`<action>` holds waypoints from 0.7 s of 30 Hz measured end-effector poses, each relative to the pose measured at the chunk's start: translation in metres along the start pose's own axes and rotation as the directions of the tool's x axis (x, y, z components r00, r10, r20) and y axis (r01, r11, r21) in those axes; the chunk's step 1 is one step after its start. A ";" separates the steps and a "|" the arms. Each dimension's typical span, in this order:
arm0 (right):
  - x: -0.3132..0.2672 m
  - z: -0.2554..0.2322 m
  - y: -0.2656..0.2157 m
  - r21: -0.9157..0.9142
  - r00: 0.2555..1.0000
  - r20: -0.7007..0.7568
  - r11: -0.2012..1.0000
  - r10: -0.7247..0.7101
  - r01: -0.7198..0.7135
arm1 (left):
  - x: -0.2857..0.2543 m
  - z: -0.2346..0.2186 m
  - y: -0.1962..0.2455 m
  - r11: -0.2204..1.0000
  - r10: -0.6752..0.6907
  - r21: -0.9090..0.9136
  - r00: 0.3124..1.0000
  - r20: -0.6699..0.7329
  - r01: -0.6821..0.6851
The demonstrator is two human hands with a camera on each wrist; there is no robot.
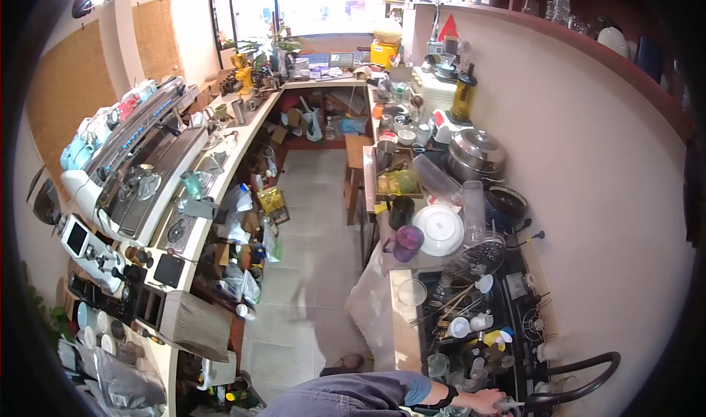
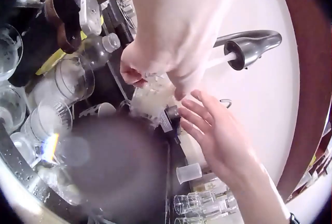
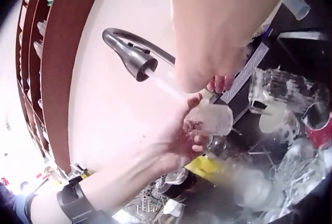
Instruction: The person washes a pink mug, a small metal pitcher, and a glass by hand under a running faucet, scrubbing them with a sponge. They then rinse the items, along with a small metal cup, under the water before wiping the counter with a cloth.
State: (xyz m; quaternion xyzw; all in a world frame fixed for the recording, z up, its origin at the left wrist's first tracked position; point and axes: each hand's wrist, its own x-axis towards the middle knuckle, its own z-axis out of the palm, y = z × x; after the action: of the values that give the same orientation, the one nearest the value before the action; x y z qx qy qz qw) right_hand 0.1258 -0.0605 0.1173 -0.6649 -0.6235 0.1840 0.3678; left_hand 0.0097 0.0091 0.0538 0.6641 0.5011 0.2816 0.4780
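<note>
At the lower right of the head view, my left hand (image 1: 484, 400) reaches over the sink beside the black tap. It grips a clear glass (image 3: 220, 119), with thumb and fingers around its side; the glass also shows below my left hand (image 2: 168, 63) in the left wrist view. Water runs from the tap head (image 2: 244, 53) towards both hands. My right hand (image 2: 223, 136) is close by, its fingers loosely extended and holding nothing. In the right wrist view, the right hand (image 3: 212, 58) fills the top, fingertips just above the glass. The head view does not show the right hand.
Glasses and cups crowd the sink, among them a stacked clear tumbler (image 2: 49, 117) and a ridged glass jug (image 3: 288, 89). A small bottle (image 2: 101, 47) lies near. Several small glasses (image 2: 199, 203) stand along the wall side. A white plate (image 1: 439, 230) sits further along the counter.
</note>
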 end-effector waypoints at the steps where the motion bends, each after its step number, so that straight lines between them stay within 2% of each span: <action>1: 0.006 0.010 0.006 0.010 1.000 -0.005 1.000 0.001 0.000 | 0.011 0.006 -0.011 0.987 -0.074 -0.141 0.997 0.031 0.077; 2: 0.016 0.021 0.015 0.024 1.000 -0.006 1.000 0.000 0.000 | 0.024 0.014 -0.026 0.949 -0.146 -0.273 0.987 0.069 0.159; 3: 0.024 0.032 0.029 0.096 0.998 0.013 0.993 0.067 -0.068 | 0.039 0.028 -0.043 0.948 -0.142 -0.289 0.990 0.000 0.136; 4: 0.032 0.041 0.044 0.166 0.991 0.040 0.977 0.129 -0.134 | 0.058 0.043 -0.061 0.881 -0.202 -0.440 0.979 -0.019 0.173; 5: 0.037 0.046 0.043 0.236 0.979 0.075 0.951 0.187 -0.200 | 0.064 0.039 -0.061 0.790 -0.264 -0.580 0.964 -0.032 0.197; 6: 0.040 0.048 0.043 0.311 0.962 0.103 0.911 0.252 -0.272 | 0.061 0.042 -0.062 0.698 -0.260 -0.692 0.966 -0.007 0.183; 8: 0.043 0.048 0.039 0.442 0.910 0.172 0.796 0.376 -0.413 | 0.051 0.042 -0.061 0.573 -0.217 -0.804 0.975 0.041 0.161; 9: 0.048 0.052 0.047 0.505 0.910 0.211 0.758 0.356 -0.413 | 0.044 0.041 -0.059 0.536 -0.205 -0.830 0.978 0.048 0.153; 12: 0.059 0.057 0.051 0.507 0.916 0.270 0.764 0.298 -0.398 | 0.031 0.034 -0.052 0.480 -0.170 -0.868 0.984 0.050 0.127; 14: 0.069 0.066 0.066 0.220 0.963 0.199 0.950 0.180 -0.223 | 0.023 0.029 -0.050 0.467 -0.153 -0.877 0.987 0.045 0.112; 15: 0.071 0.068 0.070 0.058 0.978 0.178 0.991 0.112 -0.124 | 0.020 0.027 -0.048 0.461 -0.144 -0.881 0.989 0.042 0.105; 16: 0.073 0.070 0.073 -0.011 0.977 0.161 0.990 0.140 -0.140 | 0.017 0.026 -0.046 0.458 -0.136 -0.884 0.990 0.038 0.097; 18: 0.065 0.057 0.015 -0.151 0.974 0.120 0.973 0.192 -0.173 | 0.011 0.021 -0.041 0.448 -0.120 -0.890 0.992 0.034 0.085; 21: 0.069 0.070 0.040 -0.216 0.952 0.054 0.934 0.303 -0.285 | 0.005 0.014 -0.037 0.443 -0.105 -0.894 0.994 0.025 0.069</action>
State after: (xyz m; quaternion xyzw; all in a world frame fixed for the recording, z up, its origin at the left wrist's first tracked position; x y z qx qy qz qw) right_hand 0.1151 0.0261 0.0565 -0.7766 -0.5481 0.1999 0.2379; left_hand 0.0085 0.0103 0.0143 0.2826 0.3199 0.4893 0.7605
